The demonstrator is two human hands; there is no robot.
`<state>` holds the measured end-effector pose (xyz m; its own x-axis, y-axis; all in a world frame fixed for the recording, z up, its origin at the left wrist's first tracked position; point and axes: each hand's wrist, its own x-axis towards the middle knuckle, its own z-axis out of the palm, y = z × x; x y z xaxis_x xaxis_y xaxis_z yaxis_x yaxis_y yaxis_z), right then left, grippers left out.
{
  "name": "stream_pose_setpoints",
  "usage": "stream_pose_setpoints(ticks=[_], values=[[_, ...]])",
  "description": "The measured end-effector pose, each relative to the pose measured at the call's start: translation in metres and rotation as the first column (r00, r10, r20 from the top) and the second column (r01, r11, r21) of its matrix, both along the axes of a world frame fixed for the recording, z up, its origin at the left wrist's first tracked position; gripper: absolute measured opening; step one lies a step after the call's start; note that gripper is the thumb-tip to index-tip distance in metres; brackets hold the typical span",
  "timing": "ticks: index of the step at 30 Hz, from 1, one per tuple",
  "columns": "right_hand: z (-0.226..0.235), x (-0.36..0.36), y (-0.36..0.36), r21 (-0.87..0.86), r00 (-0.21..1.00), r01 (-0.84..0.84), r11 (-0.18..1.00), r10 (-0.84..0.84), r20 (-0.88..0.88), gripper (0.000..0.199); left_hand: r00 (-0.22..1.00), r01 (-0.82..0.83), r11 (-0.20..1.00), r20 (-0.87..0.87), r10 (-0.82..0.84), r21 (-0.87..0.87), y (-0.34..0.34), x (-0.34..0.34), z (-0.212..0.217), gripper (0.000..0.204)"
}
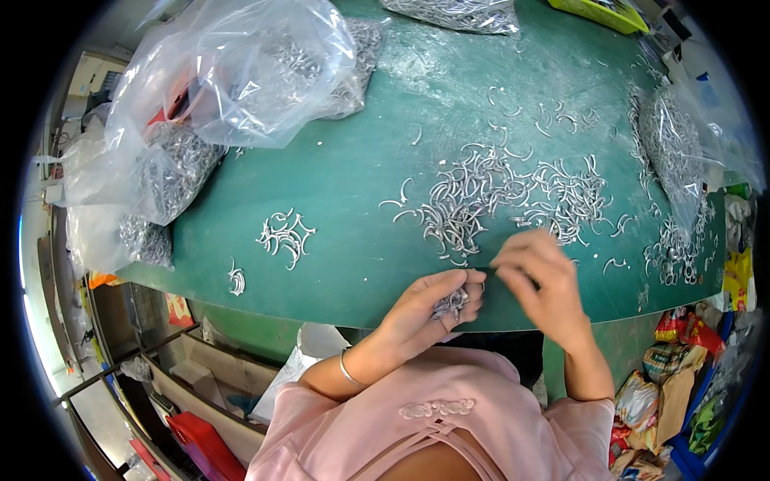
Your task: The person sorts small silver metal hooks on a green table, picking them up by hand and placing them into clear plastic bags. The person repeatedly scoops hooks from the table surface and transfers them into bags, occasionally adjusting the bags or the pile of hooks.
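My left hand (413,317) is cupped near the table's front edge, its fingers curled round a clump of small curved silver metal pieces (451,303). Just to its right, my right hand (549,280) hovers with thumb and fingers drawn together. It is slightly blurred, and whatever its fingertips hold is too small to make out. Beyond both hands lies a loose heap of the same curved metal pieces (461,200), with another heap (569,196) adjoining on the right. A small cluster (286,236) and a few nested pieces (237,280) lie apart at left.
Clear plastic bags of metal pieces stand on the green table (345,184): a large bag (241,72) at far left, another bag (674,136) at right, one bag (465,12) at the back. A yellow-green tray (601,12) sits far right. Shelving (184,369) is below left.
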<state>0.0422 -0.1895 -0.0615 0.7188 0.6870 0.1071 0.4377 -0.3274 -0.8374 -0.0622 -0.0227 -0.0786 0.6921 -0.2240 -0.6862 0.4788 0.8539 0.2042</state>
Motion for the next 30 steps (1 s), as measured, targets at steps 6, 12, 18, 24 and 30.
stream_pose_setpoints(ticks=[6,12,18,24,30], values=[[-0.006,0.010,0.044,-0.223,0.926,-0.131,0.966,0.200,0.321,0.049,0.978,0.081,0.989,0.200,-0.056,-0.122,0.019,-0.013,-0.009,0.025],[-0.032,0.032,0.029,-0.239,0.895,-0.064,0.969,0.161,0.415,0.036,0.989,0.021,0.997,0.148,-0.010,-0.074,0.024,-0.018,-0.005,0.023],[-0.017,0.045,0.002,0.023,0.925,0.376,0.926,-0.374,-0.073,0.014,0.986,-0.059,0.990,0.150,0.078,-0.125,0.030,-0.021,-0.012,0.026],[-0.001,0.043,0.032,-0.271,0.863,0.294,0.916,-0.133,0.487,0.042,0.976,-0.118,0.975,0.158,0.149,-0.189,0.034,-0.019,-0.013,0.026],[-0.025,0.033,0.071,-0.357,0.821,-0.089,0.930,0.272,0.503,0.039,0.975,-0.099,0.973,0.174,0.136,-0.207,0.038,-0.020,-0.012,0.024]])
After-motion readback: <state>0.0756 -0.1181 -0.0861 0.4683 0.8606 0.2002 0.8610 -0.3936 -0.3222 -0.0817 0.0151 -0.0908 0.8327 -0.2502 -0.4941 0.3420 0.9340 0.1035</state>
